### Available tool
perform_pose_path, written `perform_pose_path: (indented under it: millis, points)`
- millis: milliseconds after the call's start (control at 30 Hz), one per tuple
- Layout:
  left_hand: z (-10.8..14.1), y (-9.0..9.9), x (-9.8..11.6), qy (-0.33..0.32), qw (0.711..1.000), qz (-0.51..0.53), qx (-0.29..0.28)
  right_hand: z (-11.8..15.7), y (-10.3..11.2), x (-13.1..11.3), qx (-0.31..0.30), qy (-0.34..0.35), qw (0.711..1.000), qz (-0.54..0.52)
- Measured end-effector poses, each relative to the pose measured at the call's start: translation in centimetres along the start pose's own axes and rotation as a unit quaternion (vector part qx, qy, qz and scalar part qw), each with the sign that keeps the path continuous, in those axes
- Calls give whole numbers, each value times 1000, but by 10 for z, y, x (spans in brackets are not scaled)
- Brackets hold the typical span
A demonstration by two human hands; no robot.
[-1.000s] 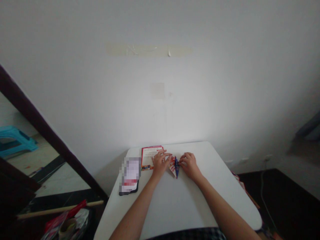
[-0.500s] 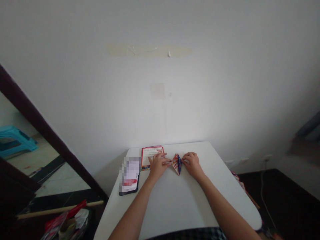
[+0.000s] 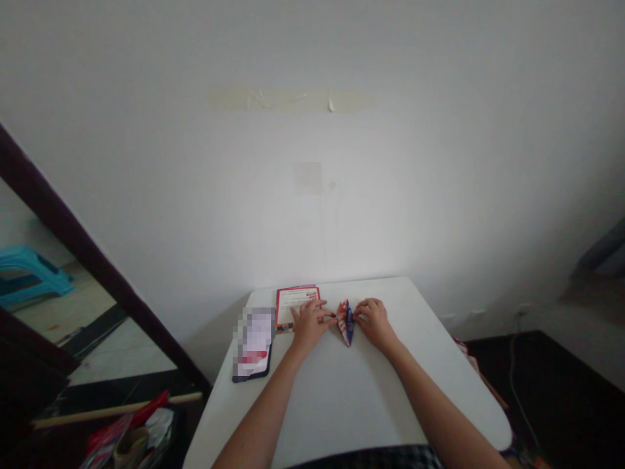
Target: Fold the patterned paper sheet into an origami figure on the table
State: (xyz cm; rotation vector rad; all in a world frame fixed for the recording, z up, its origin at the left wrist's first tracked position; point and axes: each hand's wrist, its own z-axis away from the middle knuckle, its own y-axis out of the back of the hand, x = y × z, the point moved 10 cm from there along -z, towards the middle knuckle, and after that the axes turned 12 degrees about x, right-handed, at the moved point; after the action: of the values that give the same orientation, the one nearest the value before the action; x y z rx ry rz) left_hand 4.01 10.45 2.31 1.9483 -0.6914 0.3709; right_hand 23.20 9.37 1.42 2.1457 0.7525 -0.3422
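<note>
A small folded paper piece (image 3: 346, 322), printed in red, white and blue, stands between my hands above the white table (image 3: 342, 404). My left hand (image 3: 312, 319) pinches its left side with thumb and forefinger, the other fingers spread over the edge of a printed sheet. On the right side, my right hand (image 3: 374, 319) pinches the paper with its fingertips. The paper is a narrow diamond, pointed at top and bottom. Part of the printed sheet (image 3: 297, 298), white with a red border, is hidden under my left hand.
A phone (image 3: 256, 345), its screen blurred, lies at the table's left side. Behind the table rises a white wall (image 3: 312, 228). A dark-framed mirror (image 3: 88, 241) leans at the left, above a bin (image 3: 146, 436) of rubbish. A cable (image 3: 512, 371) hangs at the right.
The folded paper has become narrower and longer, its left corner drawn in, with its lower tip slightly nearer me. Both hands have barely moved and still pinch it.
</note>
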Motion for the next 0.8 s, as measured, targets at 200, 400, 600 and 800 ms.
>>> perform_pose_path:
  millis: [200,400,600,800]
  points:
    - [1,-1,3,-4,1000,1,-5,0,-3,-4,-10,14,1000,-13]
    - [3,-4,4,-4,1000,4,-13,1,-3,-10,-16,25,999,-19]
    - [3,-7,6,-11,1000,0,-12,1,-6,-10,-27,29,999,-21]
    - [5,-13,6,-11,1000,-9,-19,1,-7,-11,-28,38,999,-16]
